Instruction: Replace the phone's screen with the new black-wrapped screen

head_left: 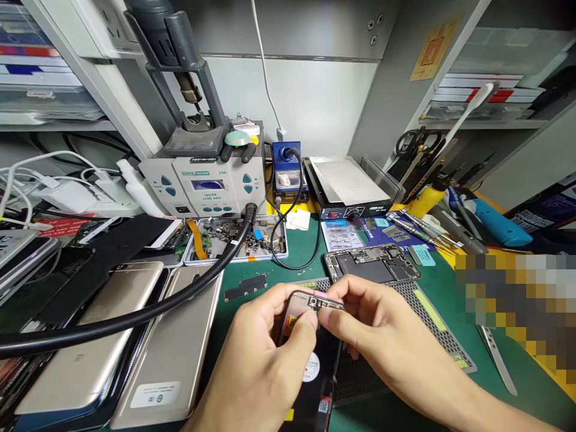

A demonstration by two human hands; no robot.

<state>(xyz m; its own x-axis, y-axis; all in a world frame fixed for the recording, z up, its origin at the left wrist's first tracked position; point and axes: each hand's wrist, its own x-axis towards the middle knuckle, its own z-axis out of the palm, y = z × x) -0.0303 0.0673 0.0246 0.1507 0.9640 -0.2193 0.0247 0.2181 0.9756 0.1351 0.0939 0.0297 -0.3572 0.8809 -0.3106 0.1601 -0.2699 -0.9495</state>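
One green worktop [488,384] carries everything, with one grey hot-air station [234,192] at its back as the reference point. Two bare hands work in front of the station, toward its right. Two gold phones [90,369] lie in front of it on the left, backs up, and one black hose [189,291] arches over both. A flat heating unit [351,180] sits to its right, past one small blue unit [285,153]. The one black phone panel [330,354] is before the station, right of its centre: the left hand [270,360] has its fingers closed on the panel's upper left, and the right hand [378,315] has its thumb and fingers pinched at the top edge; both partly cover it. One opened phone [373,264] lies right-front of the station, one tray of boards [234,260] directly in front, partly under the hose, and one dark strip [246,288] nearer the person.
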